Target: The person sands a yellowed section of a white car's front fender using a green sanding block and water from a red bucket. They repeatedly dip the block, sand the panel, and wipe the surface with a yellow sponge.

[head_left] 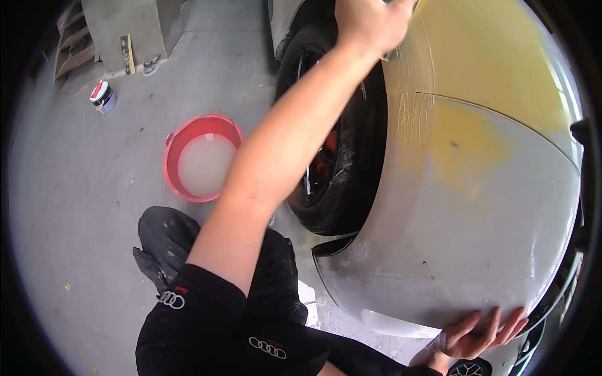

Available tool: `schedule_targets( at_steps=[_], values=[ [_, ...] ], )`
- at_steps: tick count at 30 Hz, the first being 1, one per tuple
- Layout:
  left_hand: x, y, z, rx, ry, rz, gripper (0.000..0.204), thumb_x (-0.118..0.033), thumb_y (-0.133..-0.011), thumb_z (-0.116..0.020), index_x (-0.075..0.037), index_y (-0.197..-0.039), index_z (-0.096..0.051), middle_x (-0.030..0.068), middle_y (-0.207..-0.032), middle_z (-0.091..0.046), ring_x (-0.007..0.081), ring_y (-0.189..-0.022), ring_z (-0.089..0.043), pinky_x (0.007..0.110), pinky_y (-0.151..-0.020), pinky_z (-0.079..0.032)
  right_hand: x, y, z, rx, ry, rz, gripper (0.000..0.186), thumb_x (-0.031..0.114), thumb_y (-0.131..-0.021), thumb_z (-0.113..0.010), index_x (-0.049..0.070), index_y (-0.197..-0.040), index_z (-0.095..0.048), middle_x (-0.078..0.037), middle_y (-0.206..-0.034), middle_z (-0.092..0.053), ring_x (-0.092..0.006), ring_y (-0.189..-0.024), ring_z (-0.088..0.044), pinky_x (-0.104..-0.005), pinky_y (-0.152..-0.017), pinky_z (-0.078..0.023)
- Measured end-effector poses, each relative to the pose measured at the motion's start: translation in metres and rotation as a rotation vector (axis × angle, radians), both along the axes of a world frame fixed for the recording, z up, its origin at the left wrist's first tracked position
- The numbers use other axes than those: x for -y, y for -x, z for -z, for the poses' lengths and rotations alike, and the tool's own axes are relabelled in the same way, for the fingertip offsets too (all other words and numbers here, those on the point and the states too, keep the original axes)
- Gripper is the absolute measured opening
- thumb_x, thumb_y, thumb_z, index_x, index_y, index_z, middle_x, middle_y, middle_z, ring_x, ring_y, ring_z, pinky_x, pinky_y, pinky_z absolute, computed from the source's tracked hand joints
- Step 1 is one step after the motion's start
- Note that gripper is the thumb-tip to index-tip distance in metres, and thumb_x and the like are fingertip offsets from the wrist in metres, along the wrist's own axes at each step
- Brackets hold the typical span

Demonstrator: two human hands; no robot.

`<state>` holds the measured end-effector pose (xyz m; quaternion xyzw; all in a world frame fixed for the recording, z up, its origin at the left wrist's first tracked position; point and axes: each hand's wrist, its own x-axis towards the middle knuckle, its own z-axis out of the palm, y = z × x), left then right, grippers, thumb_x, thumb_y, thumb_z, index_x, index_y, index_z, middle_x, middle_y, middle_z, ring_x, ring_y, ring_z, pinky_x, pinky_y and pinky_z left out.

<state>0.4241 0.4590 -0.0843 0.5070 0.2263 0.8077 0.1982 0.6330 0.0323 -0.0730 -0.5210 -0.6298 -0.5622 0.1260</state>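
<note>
My left arm stretches up across the view, with my left hand (370,25) closed on a dark green pad or block, mostly hidden and cut off by the top edge, against a yellow-coated car panel (483,44). Below a curved seam, the silver-grey bumper (451,238) has a hazy yellow patch (464,150). My right hand (476,335) rests on the bumper's lower edge, fingers spread. The dark wheel (332,194), with red inside it, sits in the arch beside the panel, partly behind my left forearm.
A red bucket (172,166) of cloudy liquid stands on the grey floor left of the wheel. Farther back are a small paint tub (103,100), a concrete block (125,22), a yellowish strip (127,53) and wooden steps (69,44). My dark-clothed knee (157,232) is near the bucket.
</note>
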Motion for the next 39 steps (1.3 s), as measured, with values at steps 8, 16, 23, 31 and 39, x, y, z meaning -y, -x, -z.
schedule_targets(
  at_steps=[8, 16, 23, 31, 39],
  values=[
    [0.050, -0.023, 0.042, 0.060, -0.301, -0.048, 0.054, -0.023, -0.091, -0.086, -0.001, -0.138, -0.072, 0.0143, -0.110, -0.068, 0.0214, -0.098, -0.066, 0.034, -0.090, -0.055, 0.006, 0.009, -0.010, 0.063, -0.039, -0.045, 0.033, 0.015, -0.104, -0.061, -0.001, -0.132, -0.070, -0.031, -0.153, -0.057, -0.0503, -0.149, -0.047, -0.0654, -0.128, -0.029],
    [-0.164, -0.003, -0.008, 0.169, 0.114, 0.034, 0.061, -0.033, -0.102, -0.076, 0.009, -0.144, -0.063, 0.0276, -0.137, -0.071, 0.0279, -0.127, -0.068, 0.037, -0.112, -0.048, 0.006, -0.002, -0.011, -0.005, -0.011, -0.041, 0.032, 0.014, -0.103, -0.060, 0.001, -0.132, -0.068, -0.031, -0.155, -0.055, -0.0511, -0.150, -0.045, -0.0672, -0.127, -0.027],
    [-0.004, -0.041, 0.086, 0.102, -0.242, -0.048, 0.055, -0.021, -0.095, -0.084, -0.003, -0.145, -0.068, 0.0127, -0.119, -0.065, 0.0224, -0.107, -0.065, 0.036, -0.096, -0.055, 0.004, -0.006, 0.004, -0.069, -0.051, -0.046, 0.033, 0.011, -0.102, -0.064, 0.004, -0.134, -0.069, -0.026, -0.159, -0.053, -0.0464, -0.156, -0.037, -0.0602, -0.128, -0.029],
    [0.114, 0.046, 0.171, -0.482, -0.171, 0.233, 0.060, -0.022, -0.089, -0.088, -0.011, -0.145, -0.070, 0.0163, -0.130, -0.063, 0.0297, -0.117, -0.065, 0.040, -0.102, -0.054, -0.011, 0.046, -0.008, 0.024, -0.134, 0.193, 0.046, 0.019, -0.103, -0.071, 0.006, -0.146, -0.063, -0.016, -0.146, -0.068, -0.0344, -0.154, -0.046, -0.0556, -0.133, -0.024],
    [0.009, 0.200, 0.321, -0.418, 0.791, 0.544, 0.091, -0.031, -0.096, -0.084, 0.000, -0.166, -0.036, 0.0249, -0.137, -0.068, 0.0266, -0.118, -0.071, 0.038, -0.101, -0.055, -0.197, 0.148, -0.036, 0.114, 0.207, 0.452, 0.093, 0.064, -0.104, -0.055, 0.001, -0.168, -0.032, -0.020, -0.176, -0.029, -0.0349, -0.164, -0.026, -0.0470, -0.134, -0.023]
  ],
)
